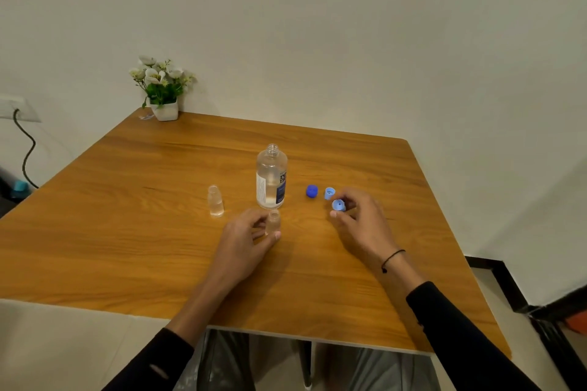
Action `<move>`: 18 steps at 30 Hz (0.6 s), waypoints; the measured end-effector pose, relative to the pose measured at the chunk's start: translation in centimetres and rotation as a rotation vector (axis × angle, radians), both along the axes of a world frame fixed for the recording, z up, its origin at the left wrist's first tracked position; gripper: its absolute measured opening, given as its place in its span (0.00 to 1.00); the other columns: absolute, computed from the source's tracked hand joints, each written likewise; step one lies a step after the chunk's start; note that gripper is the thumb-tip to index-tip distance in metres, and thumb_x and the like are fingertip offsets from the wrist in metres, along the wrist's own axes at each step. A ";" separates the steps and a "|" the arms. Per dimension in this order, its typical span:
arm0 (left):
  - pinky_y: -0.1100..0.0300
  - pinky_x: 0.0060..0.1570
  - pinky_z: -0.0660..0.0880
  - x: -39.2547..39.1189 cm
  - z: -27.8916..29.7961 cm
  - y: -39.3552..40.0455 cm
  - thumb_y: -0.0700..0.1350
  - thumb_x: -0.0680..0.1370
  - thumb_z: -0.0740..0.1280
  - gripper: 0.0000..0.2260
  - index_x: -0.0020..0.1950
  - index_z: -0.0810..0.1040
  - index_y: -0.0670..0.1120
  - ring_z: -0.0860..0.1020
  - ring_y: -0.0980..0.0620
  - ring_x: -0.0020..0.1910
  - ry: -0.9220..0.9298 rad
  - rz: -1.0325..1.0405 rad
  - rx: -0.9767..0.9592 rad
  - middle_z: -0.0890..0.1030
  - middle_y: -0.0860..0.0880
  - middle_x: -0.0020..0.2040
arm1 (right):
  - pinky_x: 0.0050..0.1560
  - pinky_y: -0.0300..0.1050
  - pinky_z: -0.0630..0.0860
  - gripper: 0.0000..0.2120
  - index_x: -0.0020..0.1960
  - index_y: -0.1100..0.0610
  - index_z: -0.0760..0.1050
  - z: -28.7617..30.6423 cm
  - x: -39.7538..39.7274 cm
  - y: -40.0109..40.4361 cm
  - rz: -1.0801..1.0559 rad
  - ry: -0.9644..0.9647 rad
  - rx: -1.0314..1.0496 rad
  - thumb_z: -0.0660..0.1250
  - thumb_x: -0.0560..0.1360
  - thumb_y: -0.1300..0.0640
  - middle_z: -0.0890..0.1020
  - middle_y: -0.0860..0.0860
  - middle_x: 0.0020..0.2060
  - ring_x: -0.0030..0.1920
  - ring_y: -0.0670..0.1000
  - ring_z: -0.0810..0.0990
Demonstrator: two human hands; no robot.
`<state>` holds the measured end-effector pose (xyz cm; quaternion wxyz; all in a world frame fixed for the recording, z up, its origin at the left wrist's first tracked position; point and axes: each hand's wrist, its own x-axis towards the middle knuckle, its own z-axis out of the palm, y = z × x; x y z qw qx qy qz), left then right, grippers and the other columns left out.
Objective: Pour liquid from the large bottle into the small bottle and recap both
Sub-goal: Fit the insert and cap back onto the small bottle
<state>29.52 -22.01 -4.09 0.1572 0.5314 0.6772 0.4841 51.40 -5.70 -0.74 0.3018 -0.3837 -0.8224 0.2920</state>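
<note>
The large bottle (pixel 271 176) stands upright and uncapped near the middle of the wooden surface (pixel 158 247), holding clear liquid to about two thirds of its height. Just in front of it, the left hand (pixel 244 240) curls its thumb and fingers round a small clear vial (pixel 273 221), which stands upright on the surface with its mouth open. A second vial (pixel 215 201), also uncapped and upright, stands to the left of the large bottle, apart from the hand.

To the right of the large bottle, the right hand (pixel 359 222) pinches a light-blue cap (pixel 338 205) between thumb and forefinger, its open side turned toward the camera; the other fingers are loosely curled. Between that hand and the large bottle lie two more caps on the surface: a dark-blue cap (pixel 312 191) nearer the bottle, and a pale-blue cap (pixel 329 193) just beside the right hand's fingertips.

A black cord (pixel 392 259) circles the right wrist. Far behind and left of the large bottle, a white pot of flowers (pixel 162 89) sits at the surface's back corner.
</note>
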 end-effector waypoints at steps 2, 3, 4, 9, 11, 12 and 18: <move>0.65 0.57 0.82 1.0 0.2 0.6 0.43 0.78 0.78 0.17 0.66 0.82 0.49 0.81 0.62 0.58 -0.040 -0.030 -0.015 0.81 0.57 0.57 | 0.47 0.44 0.79 0.13 0.61 0.50 0.84 1.1 0.0 -0.7 0.134 -0.049 0.025 0.75 0.77 0.59 0.81 0.42 0.49 0.47 0.43 0.79; 0.65 0.58 0.82 1.6 0.3 0.9 0.43 0.78 0.78 0.18 0.67 0.82 0.49 0.81 0.61 0.59 -0.055 -0.040 -0.025 0.81 0.57 0.58 | 0.47 0.41 0.77 0.16 0.65 0.51 0.83 1.7 0.0 -1.0 0.185 -0.086 0.068 0.75 0.78 0.59 0.79 0.41 0.47 0.45 0.42 0.77; 0.65 0.58 0.82 2.1 0.3 1.2 0.42 0.78 0.78 0.20 0.69 0.82 0.50 0.81 0.61 0.59 -0.064 -0.050 -0.035 0.81 0.58 0.59 | 0.47 0.37 0.72 0.19 0.68 0.51 0.81 2.3 0.1 -1.3 0.224 -0.124 0.124 0.74 0.79 0.59 0.78 0.40 0.46 0.44 0.41 0.75; 0.63 0.60 0.82 3.7 0.0 2.0 0.42 0.79 0.77 0.20 0.70 0.81 0.48 0.81 0.60 0.59 -0.062 -0.090 -0.063 0.81 0.55 0.60 | 0.44 0.38 0.69 0.18 0.60 0.45 0.70 4.7 -0.3 -2.2 0.322 -0.312 0.221 0.75 0.77 0.56 0.76 0.42 0.48 0.46 0.41 0.73; 0.59 0.61 0.83 4.1 0.1 2.2 0.41 0.79 0.78 0.18 0.68 0.82 0.47 0.82 0.58 0.59 -0.064 -0.105 -0.062 0.82 0.52 0.60 | 0.45 0.43 0.68 0.13 0.52 0.47 0.72 5.2 -0.8 -2.3 0.376 -0.391 0.304 0.75 0.77 0.57 0.75 0.44 0.47 0.47 0.45 0.70; 0.58 0.61 0.84 4.2 0.1 2.2 0.41 0.79 0.77 0.18 0.68 0.83 0.46 0.82 0.57 0.59 -0.065 -0.112 -0.063 0.82 0.51 0.59 | 0.44 0.43 0.67 0.11 0.52 0.48 0.74 5.4 -1.1 -2.3 0.403 -0.423 0.346 0.74 0.77 0.58 0.74 0.44 0.47 0.48 0.45 0.68; 0.55 0.60 0.84 4.4 0.0 2.6 0.41 0.79 0.77 0.14 0.64 0.84 0.45 0.82 0.52 0.57 -0.047 -0.120 -0.058 0.82 0.48 0.56 | 0.46 0.46 0.72 0.08 0.57 0.50 0.81 5.8 -2.4 -2.4 0.447 -0.497 0.396 0.72 0.79 0.60 0.71 0.46 0.48 0.50 0.47 0.68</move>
